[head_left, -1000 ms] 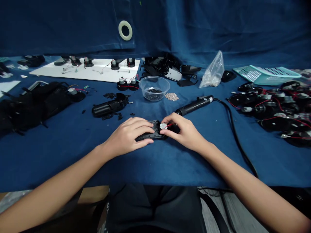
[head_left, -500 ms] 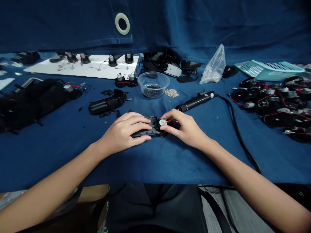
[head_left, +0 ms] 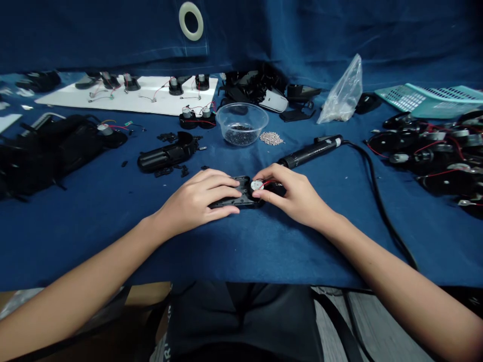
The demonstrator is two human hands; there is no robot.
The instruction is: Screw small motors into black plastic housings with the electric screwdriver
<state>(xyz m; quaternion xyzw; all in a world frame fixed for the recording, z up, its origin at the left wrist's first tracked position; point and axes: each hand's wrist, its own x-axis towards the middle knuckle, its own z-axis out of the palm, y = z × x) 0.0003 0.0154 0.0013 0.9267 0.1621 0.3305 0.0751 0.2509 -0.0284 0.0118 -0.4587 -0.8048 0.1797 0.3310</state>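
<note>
Bench under blue cloth (head_left: 68, 246), as seen from my station. Logged on it: white board (head_left: 124, 95) carrying small wired motors; clear plastic bowl (head_left: 241, 123) of black granules, silver pellets (head_left: 270, 139) just beside it; corded black pen-shaped tool (head_left: 311, 152); plastic bag (head_left: 343, 90); teal mesh basket (head_left: 426, 101); heap of black discs (head_left: 426, 156) with red wires; black plastic casing (head_left: 245, 193) at centre, separate black housing (head_left: 168, 156) left of it.

Plastic casing (head_left: 249, 199): matte black
Disc (head_left: 257, 185): silver-white
Wire (head_left: 268, 182): bright red
Desk cloth (head_left: 188, 261): deep navy blue, plain
Backdrop (head_left: 320, 35): darker blue, with shadowy folds
Basket (head_left: 426, 103): teal, patterned with a grid of small holes
Board (head_left: 166, 98): white
Soldering iron (head_left: 313, 152): black, with a silver band
</note>
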